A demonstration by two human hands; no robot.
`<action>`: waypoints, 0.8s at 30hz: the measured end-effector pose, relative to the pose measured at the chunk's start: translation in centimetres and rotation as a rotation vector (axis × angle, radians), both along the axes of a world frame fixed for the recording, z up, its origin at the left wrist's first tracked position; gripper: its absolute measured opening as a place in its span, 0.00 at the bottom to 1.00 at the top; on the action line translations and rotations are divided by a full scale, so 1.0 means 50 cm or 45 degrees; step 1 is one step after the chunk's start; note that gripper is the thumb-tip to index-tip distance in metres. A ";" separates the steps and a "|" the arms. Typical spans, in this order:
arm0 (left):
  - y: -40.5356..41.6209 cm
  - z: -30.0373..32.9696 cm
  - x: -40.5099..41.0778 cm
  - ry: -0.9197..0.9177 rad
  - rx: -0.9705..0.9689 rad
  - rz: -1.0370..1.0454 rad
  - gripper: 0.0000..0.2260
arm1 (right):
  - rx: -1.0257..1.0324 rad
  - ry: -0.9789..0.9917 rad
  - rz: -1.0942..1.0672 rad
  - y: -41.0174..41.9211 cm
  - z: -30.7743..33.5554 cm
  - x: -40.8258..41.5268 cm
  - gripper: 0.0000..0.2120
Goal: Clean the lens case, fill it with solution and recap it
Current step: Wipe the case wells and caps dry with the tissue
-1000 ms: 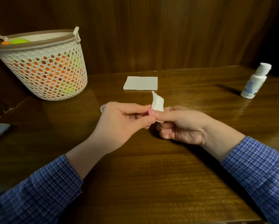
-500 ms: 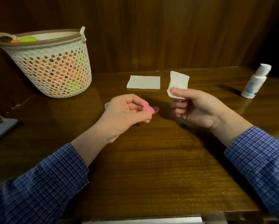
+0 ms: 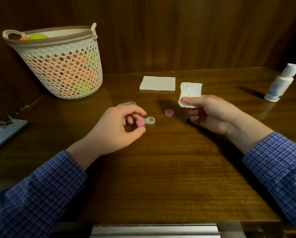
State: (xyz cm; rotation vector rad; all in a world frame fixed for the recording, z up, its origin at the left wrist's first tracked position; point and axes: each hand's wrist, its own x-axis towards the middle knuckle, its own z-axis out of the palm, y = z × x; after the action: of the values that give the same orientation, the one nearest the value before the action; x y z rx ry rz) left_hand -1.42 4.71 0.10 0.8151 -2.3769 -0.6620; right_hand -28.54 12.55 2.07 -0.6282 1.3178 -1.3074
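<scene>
So the left hand [image 3: 117, 129] has its fingers curled, pinching the pink-capped end of the lens case [image 3: 146, 121]; the open clear well sticks out toward 3 o'clock, low over the table [image 3: 161, 177]. A loose pink cap [image 3: 169, 112] lies just past it at 2 o'clock. The right hand [image 3: 212, 114] pinches a crumpled tissue [image 3: 190, 93]. A folded napkin [image 3: 157, 83] sits at 12, the solution bottle [image 3: 280, 85] way off at 2, and the basket [image 3: 61, 66] at 10.

A white mesh basket [image 3: 61, 66] of orange and green balls stands on the bench [image 3: 161, 169], a grey flat object [image 3: 4, 133] nearer than it.
</scene>
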 end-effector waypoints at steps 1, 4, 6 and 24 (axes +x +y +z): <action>0.001 -0.003 0.009 -0.025 -0.010 -0.006 0.19 | 0.017 0.024 -0.013 -0.001 0.000 0.001 0.17; 0.002 -0.005 0.026 -0.113 -0.047 -0.025 0.23 | 0.049 0.046 -0.034 -0.003 0.002 0.002 0.16; 0.003 -0.003 0.030 -0.149 -0.090 -0.039 0.19 | 0.047 0.044 -0.027 -0.003 0.005 0.005 0.21; -0.007 -0.006 0.015 -0.102 -0.171 0.060 0.11 | 0.042 0.624 0.175 -0.044 -0.009 0.006 0.14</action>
State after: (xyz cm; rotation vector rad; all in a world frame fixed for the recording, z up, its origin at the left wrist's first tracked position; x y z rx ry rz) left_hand -0.68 4.34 -0.20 0.8505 -2.4358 -0.4526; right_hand -28.25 10.33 1.61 -1.0424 1.6504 -1.0518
